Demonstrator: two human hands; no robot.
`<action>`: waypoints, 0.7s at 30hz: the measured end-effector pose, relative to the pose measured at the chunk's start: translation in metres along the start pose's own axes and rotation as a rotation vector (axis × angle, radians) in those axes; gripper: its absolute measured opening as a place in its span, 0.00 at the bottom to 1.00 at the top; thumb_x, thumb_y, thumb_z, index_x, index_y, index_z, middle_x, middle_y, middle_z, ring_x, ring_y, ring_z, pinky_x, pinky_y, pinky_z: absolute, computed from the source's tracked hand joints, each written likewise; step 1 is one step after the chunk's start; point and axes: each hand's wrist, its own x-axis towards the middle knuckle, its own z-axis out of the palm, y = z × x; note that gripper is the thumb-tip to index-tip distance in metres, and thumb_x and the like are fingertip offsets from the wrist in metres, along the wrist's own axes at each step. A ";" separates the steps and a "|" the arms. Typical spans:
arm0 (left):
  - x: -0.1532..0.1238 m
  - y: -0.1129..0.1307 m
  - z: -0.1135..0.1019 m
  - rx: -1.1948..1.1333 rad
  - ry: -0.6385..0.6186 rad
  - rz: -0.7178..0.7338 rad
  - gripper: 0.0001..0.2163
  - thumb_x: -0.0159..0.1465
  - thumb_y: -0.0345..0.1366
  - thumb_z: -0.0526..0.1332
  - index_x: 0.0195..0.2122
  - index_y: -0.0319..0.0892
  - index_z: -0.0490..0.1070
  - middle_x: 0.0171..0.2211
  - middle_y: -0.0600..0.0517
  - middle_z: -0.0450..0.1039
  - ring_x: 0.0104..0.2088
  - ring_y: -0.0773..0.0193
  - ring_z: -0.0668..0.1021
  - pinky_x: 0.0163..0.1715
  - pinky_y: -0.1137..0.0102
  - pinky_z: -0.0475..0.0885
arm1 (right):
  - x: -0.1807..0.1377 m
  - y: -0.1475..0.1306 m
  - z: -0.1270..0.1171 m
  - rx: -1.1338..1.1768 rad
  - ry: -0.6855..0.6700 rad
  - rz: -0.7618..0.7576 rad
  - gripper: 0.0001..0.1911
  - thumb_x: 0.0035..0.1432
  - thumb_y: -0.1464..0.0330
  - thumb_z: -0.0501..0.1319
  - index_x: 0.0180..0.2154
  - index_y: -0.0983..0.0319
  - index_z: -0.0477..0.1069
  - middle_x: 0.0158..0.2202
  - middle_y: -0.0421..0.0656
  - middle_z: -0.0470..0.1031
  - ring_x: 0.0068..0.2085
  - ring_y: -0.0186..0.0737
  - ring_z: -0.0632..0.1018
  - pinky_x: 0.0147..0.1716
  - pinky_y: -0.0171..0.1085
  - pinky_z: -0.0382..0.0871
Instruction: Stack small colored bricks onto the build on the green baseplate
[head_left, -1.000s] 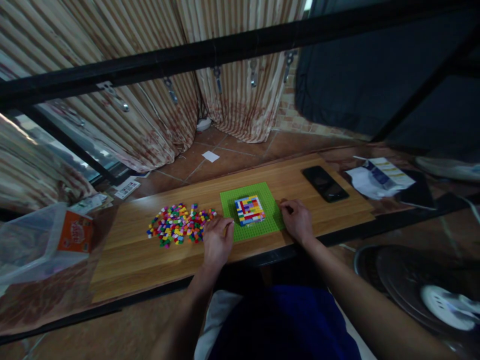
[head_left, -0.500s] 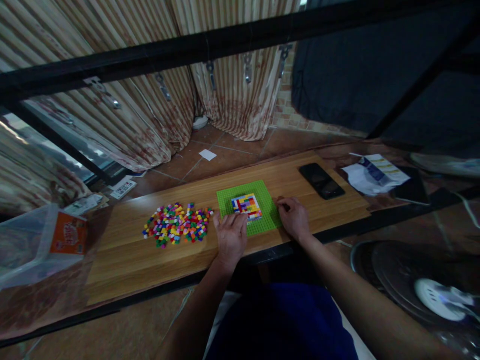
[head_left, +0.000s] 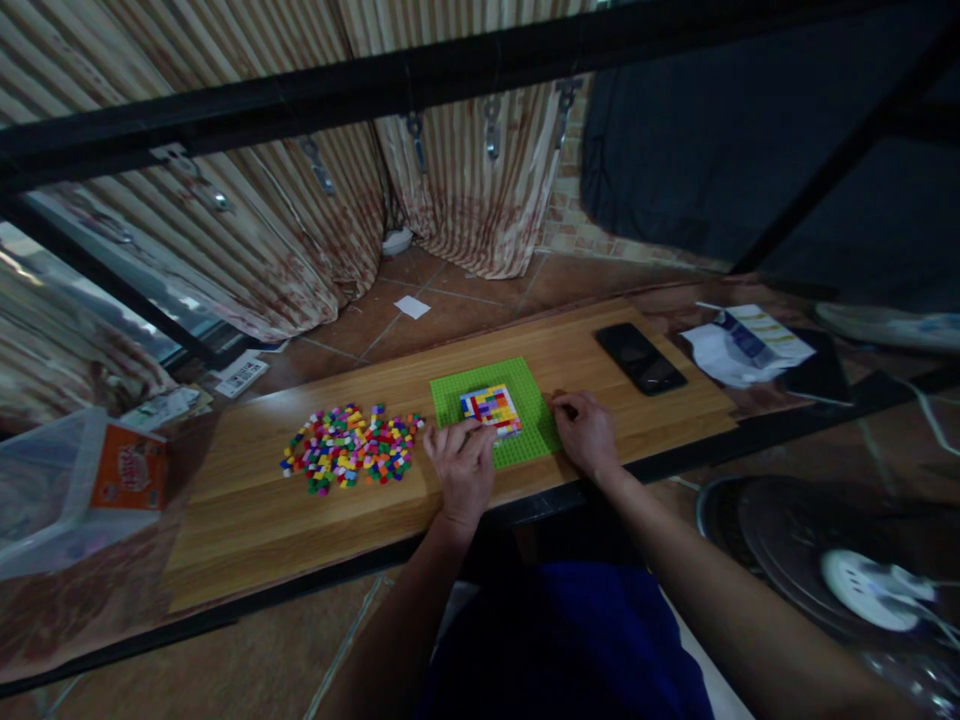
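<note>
Left hand [head_left: 463, 462] has moved right to the flat, square brick block [head_left: 491, 408].

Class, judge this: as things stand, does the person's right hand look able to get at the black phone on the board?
Probably yes. The right hand rests at the edge of the green baseplate, and only bare wooden board lies between it and the phone.

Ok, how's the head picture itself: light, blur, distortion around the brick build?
Head view: dim and underexposed overall, though the multicoloured brick block on the green baseplate is legible; wide-angle distortion bows the black bar and the wooden table edge; the fan in the lower right corner is smeared.
</note>
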 end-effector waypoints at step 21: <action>-0.002 -0.002 0.004 0.027 0.002 0.075 0.06 0.65 0.35 0.61 0.34 0.50 0.78 0.39 0.54 0.80 0.42 0.60 0.76 0.56 0.53 0.59 | 0.000 -0.002 -0.001 -0.012 -0.003 -0.007 0.13 0.59 0.66 0.54 0.32 0.61 0.77 0.36 0.48 0.77 0.37 0.45 0.76 0.39 0.42 0.69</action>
